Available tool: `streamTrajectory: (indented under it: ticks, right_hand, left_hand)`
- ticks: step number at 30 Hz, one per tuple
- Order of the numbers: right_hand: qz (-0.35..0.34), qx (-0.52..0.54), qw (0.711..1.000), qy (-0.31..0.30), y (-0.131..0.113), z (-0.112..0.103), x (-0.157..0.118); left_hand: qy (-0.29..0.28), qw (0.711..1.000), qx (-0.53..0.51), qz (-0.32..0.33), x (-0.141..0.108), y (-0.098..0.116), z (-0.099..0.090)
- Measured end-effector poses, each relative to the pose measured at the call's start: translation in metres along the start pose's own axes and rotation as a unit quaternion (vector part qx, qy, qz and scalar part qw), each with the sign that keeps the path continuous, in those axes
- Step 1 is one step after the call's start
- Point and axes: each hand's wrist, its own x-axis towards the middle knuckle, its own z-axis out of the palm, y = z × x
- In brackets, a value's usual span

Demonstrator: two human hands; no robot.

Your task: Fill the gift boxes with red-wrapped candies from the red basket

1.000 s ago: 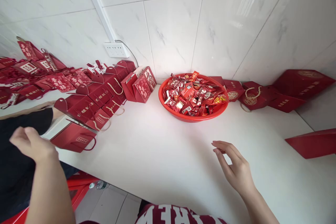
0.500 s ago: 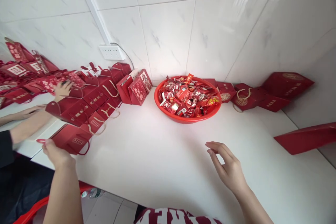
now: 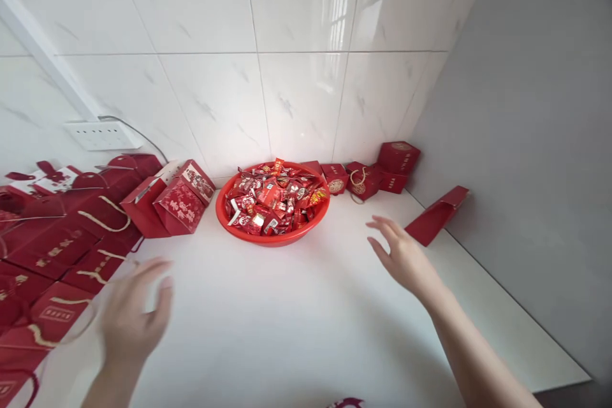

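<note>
A red box sits on the white desk just beyond the right hand, which is stretched forward, thumb and curved fingers parted. The blurred left hand, likewise spread, is beside rope-handled boxes. Ahead, between the two, a red basin holds wrapped sweets.

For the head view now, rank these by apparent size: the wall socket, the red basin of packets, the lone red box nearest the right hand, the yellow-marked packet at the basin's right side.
1. Red basin
2. Wall socket and lone red box: too alike to rank
3. Yellow-marked packet
</note>
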Motion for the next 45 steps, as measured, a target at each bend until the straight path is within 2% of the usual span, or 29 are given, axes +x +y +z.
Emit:
streamTrajectory:
  ticks: [1,2,4,5,7,10,13,18,21,26,31,35,38,40,42,43,45]
  right_hand:
    - [0.029,-0.014,0.999,-0.005,0.008,-0.006,0.013]
    - [0.048,-0.022,0.998,-0.025,0.015,-0.010,0.027]
    - [0.074,-0.022,0.995,-0.060,0.029,-0.013,0.061]
    - [0.111,-0.014,0.991,-0.071,0.037,-0.012,0.079]
    - [0.159,-0.014,0.985,-0.065,0.054,-0.005,0.113]
    - [0.239,-0.029,0.969,-0.049,0.086,0.009,0.154]
    - [0.308,-0.058,0.949,-0.017,0.116,0.016,0.182]
    - [0.352,-0.115,0.926,0.074,0.153,0.008,0.222]
    - [0.375,-0.126,0.912,0.105,0.173,0.006,0.243]
    - [0.413,-0.110,0.894,0.133,0.201,0.025,0.250]
    - [0.401,-0.108,0.894,0.167,0.214,0.034,0.243]
    - [0.369,-0.097,0.908,0.176,0.206,0.021,0.245]
    - [0.340,-0.097,0.910,0.217,0.181,0.006,0.248]
    - [0.305,-0.105,0.911,0.257,0.152,-0.005,0.243]
    - [0.248,-0.099,0.919,0.290,0.112,-0.014,0.225]
    - [0.192,-0.055,0.926,0.321,0.090,-0.016,0.211]
    - [0.118,0.067,0.941,0.309,0.045,-0.016,0.174]
  left_hand:
    - [-0.076,0.994,-0.027,0.069,-0.002,0.012,0.029]
    - [-0.167,0.976,-0.062,0.126,-0.006,0.026,0.055]
    - [-0.358,0.907,-0.104,0.194,-0.016,0.060,0.099]
    - [-0.416,0.879,-0.113,0.206,-0.021,0.076,0.116]
    - [-0.467,0.850,-0.122,0.212,-0.029,0.100,0.142]
    - [-0.483,0.846,-0.130,0.186,-0.036,0.112,0.161]
    - [-0.487,0.843,-0.142,0.178,-0.036,0.106,0.165]
    - [-0.488,0.842,-0.154,0.169,-0.034,0.100,0.165]
    - [-0.493,0.840,-0.165,0.154,-0.032,0.103,0.164]
    - [-0.517,0.826,-0.186,0.127,-0.029,0.105,0.159]
    - [-0.518,0.824,-0.199,0.112,-0.028,0.106,0.156]
    - [-0.515,0.827,-0.195,0.115,-0.029,0.105,0.158]
    - [-0.507,0.831,-0.194,0.121,-0.029,0.105,0.159]
    - [-0.503,0.833,-0.193,0.124,-0.029,0.105,0.160]
    - [-0.499,0.835,-0.193,0.125,-0.029,0.106,0.160]
    - [-0.496,0.837,-0.194,0.125,-0.030,0.106,0.160]
    - [-0.486,0.843,-0.196,0.118,-0.032,0.106,0.160]
